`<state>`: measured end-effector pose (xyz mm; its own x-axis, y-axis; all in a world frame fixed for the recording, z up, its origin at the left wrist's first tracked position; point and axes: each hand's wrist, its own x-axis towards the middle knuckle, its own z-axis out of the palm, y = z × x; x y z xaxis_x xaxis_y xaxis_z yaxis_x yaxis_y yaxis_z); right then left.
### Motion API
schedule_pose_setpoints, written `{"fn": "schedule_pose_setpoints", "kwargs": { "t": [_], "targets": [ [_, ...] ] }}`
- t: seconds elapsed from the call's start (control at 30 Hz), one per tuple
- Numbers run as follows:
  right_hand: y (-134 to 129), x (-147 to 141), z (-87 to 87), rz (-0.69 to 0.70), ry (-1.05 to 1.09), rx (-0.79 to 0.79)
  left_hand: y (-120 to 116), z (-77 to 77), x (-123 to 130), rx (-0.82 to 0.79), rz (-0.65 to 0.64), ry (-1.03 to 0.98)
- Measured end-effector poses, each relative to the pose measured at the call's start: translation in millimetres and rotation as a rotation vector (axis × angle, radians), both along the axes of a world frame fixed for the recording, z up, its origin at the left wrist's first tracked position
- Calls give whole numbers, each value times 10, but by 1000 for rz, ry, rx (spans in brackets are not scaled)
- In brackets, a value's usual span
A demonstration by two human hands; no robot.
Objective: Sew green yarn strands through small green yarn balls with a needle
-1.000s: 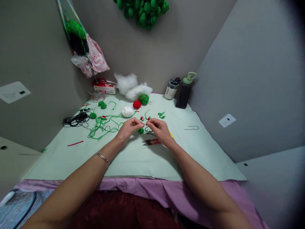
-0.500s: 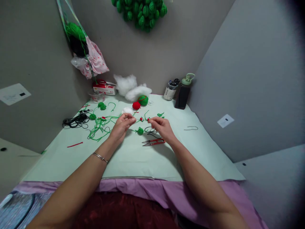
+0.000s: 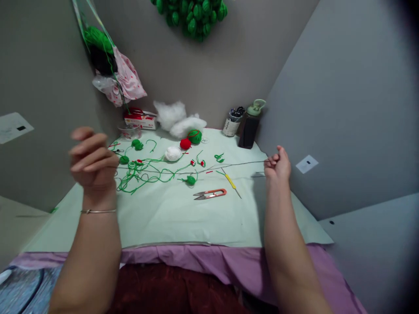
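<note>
A thin black yarn (image 3: pixel 242 164) stretches across the table between my hands. My right hand (image 3: pixel 278 165), at the right, is closed on one end of it. At the left, my left hand (image 3: pixel 93 159) is raised with curled fingers, blurred by motion; the yarn runs to it. Beneath the yarn lie two small red-and-white crocheted pieces (image 3: pixel 197 163) and a small green crocheted piece (image 3: pixel 190 180) with tails. Nearer to me are orange-handled thread snips (image 3: pixel 210 194) and a yellow-handled crochet hook (image 3: pixel 231 181).
Tangled green yarn (image 3: pixel 144 171) covers the left side of the table. White (image 3: pixel 172 153), red (image 3: pixel 185 144) and green (image 3: pixel 195 137) yarn balls sit before white stuffing (image 3: pixel 178 118). A bottle (image 3: pixel 249 126) and a pen cup (image 3: pixel 231 124) stand at the back right.
My hands have moved from close together at the centre to far apart, drawing the black yarn out between them. The red-and-white pieces now lie on the table, and the crochet hook shows.
</note>
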<state>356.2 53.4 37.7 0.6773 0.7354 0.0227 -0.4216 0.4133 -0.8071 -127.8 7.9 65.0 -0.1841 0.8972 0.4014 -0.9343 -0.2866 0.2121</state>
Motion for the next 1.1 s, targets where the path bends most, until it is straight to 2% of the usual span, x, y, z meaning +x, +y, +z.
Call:
{"fn": "schedule_pose_setpoints", "kwargs": {
  "t": [0.07,0.1,0.17,0.23,0.27,0.33,0.47,0.53,0.6,0.67,0.73,0.83,0.9,1.03,1.1],
  "targets": [
    [3,-17,-15,1,26,-4,2,-72,-119,77,161,-9],
    [8,-38,-21,10,32,-6,31,-114,-138,83,182,63],
    [22,-91,-32,38,32,-7,113,-180,-89,64,78,341],
    [36,-146,-42,59,23,-10,192,-211,62,19,-98,697],
    [42,-173,-45,65,19,-15,220,-215,162,-8,-143,847],
    [49,-230,-46,76,19,-39,249,-226,383,-61,-158,1132],
    [43,-387,-33,164,15,-96,208,-351,776,93,-196,1670],
    [33,-498,-30,225,-27,-104,165,-460,920,149,-198,1848],
    [16,-632,-38,300,-118,-107,128,-558,1025,200,-129,1962],
    [-12,-788,-61,402,-256,-112,104,-615,1093,232,-65,1990],
    [-61,-961,-97,527,-412,-113,95,-621,1126,190,-85,1903],
    [-177,-1228,-157,710,-585,-88,97,-562,1135,39,-208,1624],
    [-272,-1382,-187,836,-656,-80,105,-512,1129,-45,-237,1434],
    [-409,-1541,-181,1172,-799,-106,164,-464,1091,-179,-75,1148],
    [-414,-1518,-149,1198,-847,-97,218,-466,1044,-271,31,1006]
  ]
}}
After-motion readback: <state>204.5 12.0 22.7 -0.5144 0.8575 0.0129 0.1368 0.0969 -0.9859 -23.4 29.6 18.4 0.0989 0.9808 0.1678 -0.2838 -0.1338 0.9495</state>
